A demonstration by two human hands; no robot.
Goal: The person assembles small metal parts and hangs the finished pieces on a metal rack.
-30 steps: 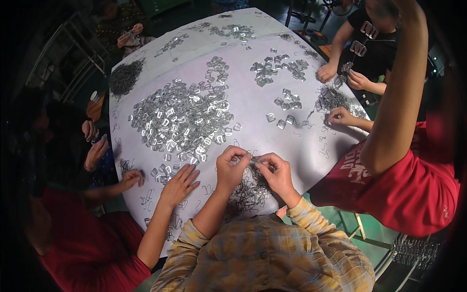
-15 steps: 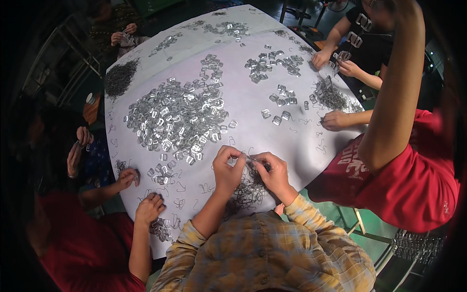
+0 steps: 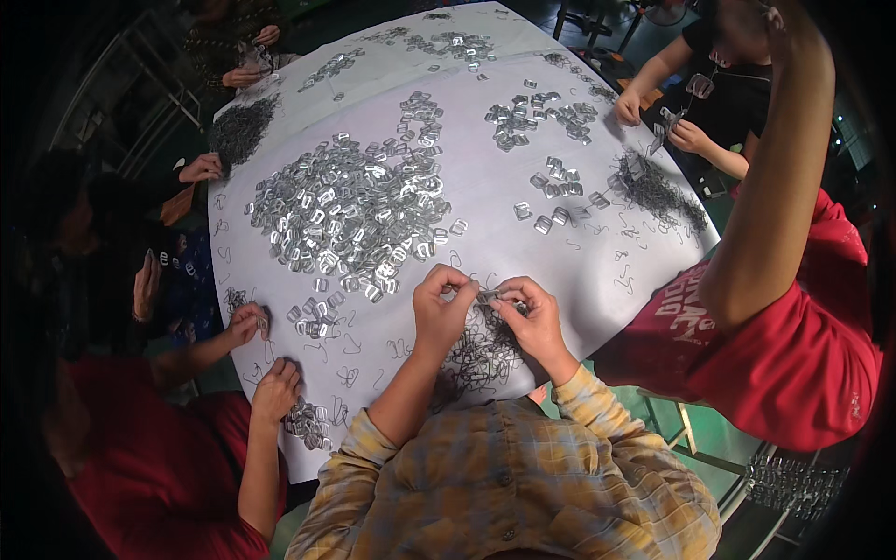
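My left hand [image 3: 442, 311] and my right hand [image 3: 534, 322] meet above the near edge of the table, thumbs and forefingers pinched. Between their fingertips is a small flat metal buckle [image 3: 486, 297], gripped from both sides. Whether a thin wire hook is also in the fingers is too small to tell. Just below my hands lies a dark heap of wire S-hooks [image 3: 483, 353], partly covered by my right hand. Farther off, left of centre, spreads a large pile of shiny metal buckles [image 3: 345, 210].
White sheeting covers the table [image 3: 509, 79]. Smaller buckle clusters [image 3: 541, 117] lie toward the far right, with more dark hooks [image 3: 653, 191] near the right edge. Co-workers sit around; one's raised arm [image 3: 775, 177] is close on my right, another's hand [image 3: 277, 390] on my left.
The buckle between my fingertips shows more plainly now, and my right fingers have shifted slightly. On the left, a co-worker's hand has lifted a hook, and another hand now reaches the far-left hook heap.
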